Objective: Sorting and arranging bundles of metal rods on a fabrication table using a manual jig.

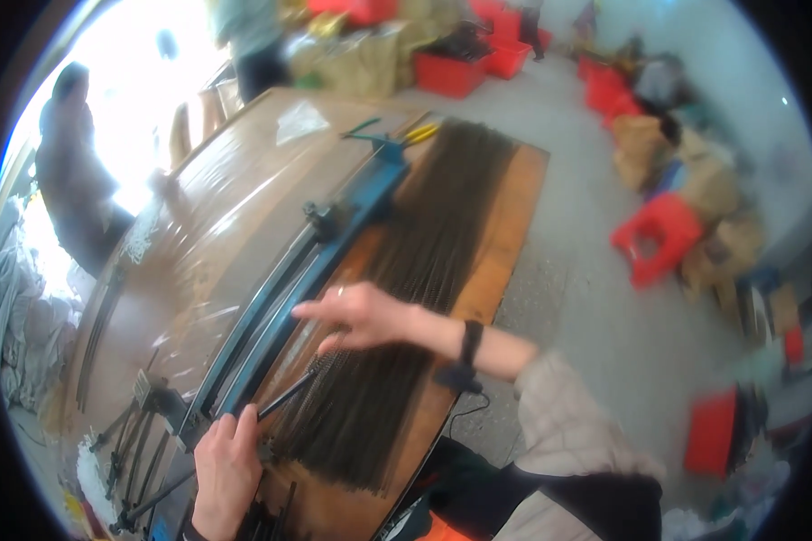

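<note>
A long blue metal rail fixture (334,243) with a channel along it runs diagonally across the table. My right hand (361,316) is over its middle, index finger stretched to the rail's edge and thumb apart, with nothing visible held. At the near end of the rail my left hand (227,464) has its fingers curled over a dark rod (286,397), which comes out on their right. The part under the palm is hidden. Right of the rail, beneath my right forearm, lies a wide bundle of long dark thin strips (424,243).
Yellow-handled pliers (421,133) and green-handled pliers (361,131) lie near the rail's far end. A small dark clamp block (320,219) sits on the rail. Clear plastic film covers the wooden table's left part. Red bins (448,74) and sacks stand beyond. A person (77,171) is at the left.
</note>
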